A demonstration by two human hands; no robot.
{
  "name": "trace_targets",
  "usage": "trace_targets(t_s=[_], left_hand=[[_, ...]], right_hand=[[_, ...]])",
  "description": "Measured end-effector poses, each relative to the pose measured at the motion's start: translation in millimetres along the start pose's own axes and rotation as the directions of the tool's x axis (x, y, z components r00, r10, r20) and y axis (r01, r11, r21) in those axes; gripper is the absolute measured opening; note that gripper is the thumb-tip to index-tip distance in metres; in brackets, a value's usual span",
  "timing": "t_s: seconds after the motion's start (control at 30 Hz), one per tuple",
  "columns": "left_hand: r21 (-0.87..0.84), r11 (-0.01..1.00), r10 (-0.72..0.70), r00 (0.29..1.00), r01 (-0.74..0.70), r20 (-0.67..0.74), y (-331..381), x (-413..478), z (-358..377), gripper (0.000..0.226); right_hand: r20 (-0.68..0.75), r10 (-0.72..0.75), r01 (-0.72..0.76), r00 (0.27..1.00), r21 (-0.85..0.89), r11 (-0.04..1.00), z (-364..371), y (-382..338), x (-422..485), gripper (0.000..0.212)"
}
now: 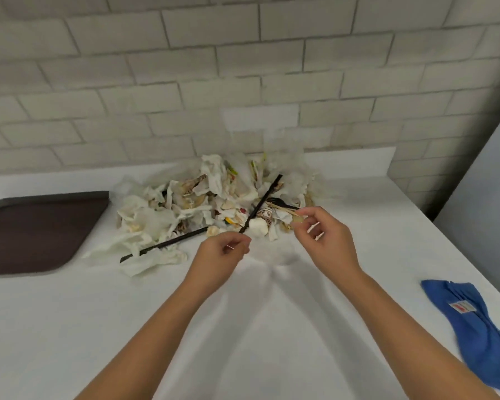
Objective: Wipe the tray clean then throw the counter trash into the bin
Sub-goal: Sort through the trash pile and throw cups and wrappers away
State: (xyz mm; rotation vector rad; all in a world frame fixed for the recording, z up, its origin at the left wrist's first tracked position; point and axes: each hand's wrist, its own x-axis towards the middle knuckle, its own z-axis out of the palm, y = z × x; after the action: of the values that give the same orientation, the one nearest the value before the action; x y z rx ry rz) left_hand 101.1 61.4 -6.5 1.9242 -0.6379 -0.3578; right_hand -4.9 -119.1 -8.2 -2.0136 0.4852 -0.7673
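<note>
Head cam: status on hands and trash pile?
Left hand pinches black straw. Right hand pinches small scrap. Trash pile on counter; bin not in view.

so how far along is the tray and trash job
The brown tray sits bare and the blue cloth lies aside, so wiping looks done. In hand: the left hand pinches a black straw and the right hand pinches a small pale scrap at the trash pile. Left: nearly the whole pile; no bin shows.
</note>
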Motion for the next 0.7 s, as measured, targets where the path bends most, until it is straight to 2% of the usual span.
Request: trace_targets(t_s=[0.1,0.2,0.33,0.4,0.47,0.57,0.63,0.7], left_hand=[[0.032,0.999,-0.034,0.995,0.037,-0.089,-21.3,35.3,-47.3,0.018],[0.083,0.995,-0.030,0.982,0.046,-0.187,-38.4,68.9,-85.3,0.011],[0.121,0.992,-0.001,0.964,0.035,-0.265,-54.3,108.2,-119.7,0.009],[0.160,0.987,0.016,0.961,0.029,-0.276,-60.0,127.6,-128.5,0.026],[0.238,0.971,0.054,0.965,0.008,-0.255,-63.2,144.3,-130.4,0.045],[0.415,0.907,0.146,0.980,-0.076,-0.138,-64.8,164.3,-123.5,0.064],[0.554,0.827,0.155,0.986,-0.098,-0.057,-66.0,176.2,-117.6,0.070],[0.641,0.757,0.177,0.984,-0.129,-0.012,-69.0,186.9,-112.7,0.069]], right_hand=[[0.053,-0.072,0.079,0.996,-0.144,0.986,50.2,-13.0,44.7,0.022],[0.128,-0.126,0.164,0.984,-0.351,0.922,95.9,-17.1,85.5,0.041],[0.233,0.006,0.150,0.973,-0.643,0.751,141.8,-5.3,132.6,0.083],[0.262,0.092,0.123,0.961,-0.700,0.704,158.0,2.9,149.3,0.096],[0.289,0.143,0.126,0.947,-0.740,0.661,171.8,10.7,159.2,0.094],[0.253,0.066,0.166,0.965,-0.790,0.590,184.7,17.3,165.5,0.066],[0.220,0.055,0.139,0.974,-0.771,0.621,186.1,17.7,169.6,0.047],[0.171,0.080,0.065,0.982,-0.708,0.703,183.7,15.4,172.6,0.038]])
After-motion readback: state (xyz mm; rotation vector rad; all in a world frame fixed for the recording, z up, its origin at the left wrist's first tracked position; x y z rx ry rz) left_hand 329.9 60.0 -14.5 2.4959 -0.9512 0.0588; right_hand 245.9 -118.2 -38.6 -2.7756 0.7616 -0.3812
